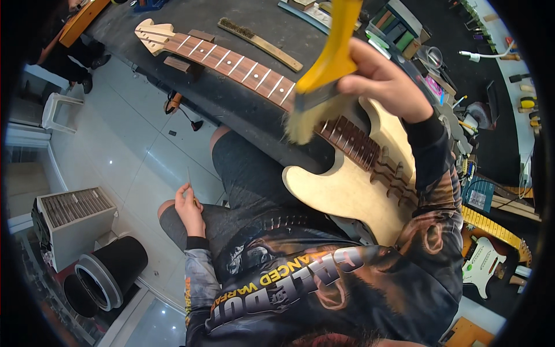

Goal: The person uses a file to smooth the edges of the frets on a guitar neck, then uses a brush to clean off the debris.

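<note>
Right hand pinching yellow brush (bristles pale, splayed) over curvy wooden guitar; left hand pinching slender tool.

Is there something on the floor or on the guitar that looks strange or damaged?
A small dark piece lies alone on the tiled floor, perhaps dropped. The guitar shows no strings, which looks bare rather than damaged; I see no clear breakage.
</note>
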`<state>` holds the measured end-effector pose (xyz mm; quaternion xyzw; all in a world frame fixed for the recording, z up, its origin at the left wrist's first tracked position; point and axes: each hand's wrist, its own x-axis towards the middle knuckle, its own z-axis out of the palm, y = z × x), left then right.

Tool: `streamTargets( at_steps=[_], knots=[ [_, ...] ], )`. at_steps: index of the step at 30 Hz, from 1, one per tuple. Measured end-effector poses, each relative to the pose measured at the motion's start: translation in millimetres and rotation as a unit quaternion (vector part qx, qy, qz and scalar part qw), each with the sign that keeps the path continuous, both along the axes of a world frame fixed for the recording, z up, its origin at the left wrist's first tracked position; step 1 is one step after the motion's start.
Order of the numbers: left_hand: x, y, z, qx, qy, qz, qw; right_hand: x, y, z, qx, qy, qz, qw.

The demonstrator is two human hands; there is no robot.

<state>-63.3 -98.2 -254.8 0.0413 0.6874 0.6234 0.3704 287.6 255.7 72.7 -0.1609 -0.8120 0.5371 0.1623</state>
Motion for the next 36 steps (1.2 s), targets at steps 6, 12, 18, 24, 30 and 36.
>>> streamTargets(
  at_steps=[6, 12, 18, 24, 30, 36],
  knots=[
    [2, 7, -14, -0.022, -0.003, -0.028, 0.999, 23, 47, -5, 0.192, -0.043, -0.149, 0.969],
    [1, 1, -14, 0.001, 0.010, -0.012, 1.000, -3, 17, -5, 0.170, -0.036, -0.037, 0.984],
    [2, -12, -12, 0.013, -0.004, -0.014, 1.000, 8, 64, 4, 0.300, -0.100, -0.211, 0.925],
    [1, -2, 2, 0.060, -0.087, -0.026, 0.994, 10, 58, -23, 0.224, -0.115, -0.200, 0.947],
    [-11, 2, 38, 0.157, -0.239, 0.041, 0.957, -11, 64, -46, 0.109, -0.042, -0.226, 0.967],
    [2, 87, 155, 0.293, -0.269, -0.108, 0.911, -64, 20, 0, 0.005, 0.064, -0.132, 0.989]
  ],
)
